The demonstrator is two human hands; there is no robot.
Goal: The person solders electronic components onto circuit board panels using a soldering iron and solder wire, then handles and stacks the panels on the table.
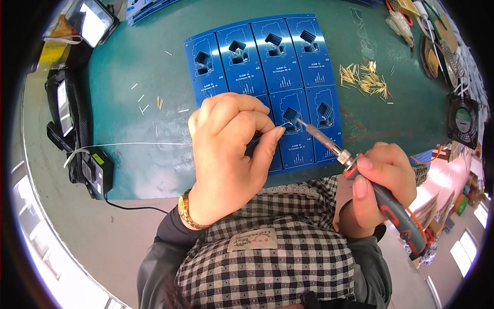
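Right hand (378, 180) is wrapped around a soldering iron (383, 198), grip closed on its grey-and-red handle, thumb lying along the top near the metal collar. The iron's slim metal shaft runs up and to the left from that hand, and its tip (299, 122) sits right at a small black component (292, 114) on the blue circuit board panel (267, 77). That component is in the lower row of the panel, the middle cell of the three that show.

Left hand (229, 154) covers the lower-left part of the same panel, fingers curled in, thumb and forefinger pinched narrow on a thin strand of solder wire (134, 144). The strand trails away to the left of the panel across the green counter (149, 98), and its short free end pokes out of the pinch toward the black component, meeting the iron's tip there. A gold bracelet (188, 212) rings the left wrist.

The panel lies flat on the counter, with more black components in its upper row and one just right of the component being worked. To the right of the panel lies a loose heap of brass pins (364, 78); a few stray pins (154, 103) are scattered to its left. Farther right of the panel, at the counter's edge, stands a small black fan (463, 121). Well left of the panel sits a dark device (98, 172) with a cable.
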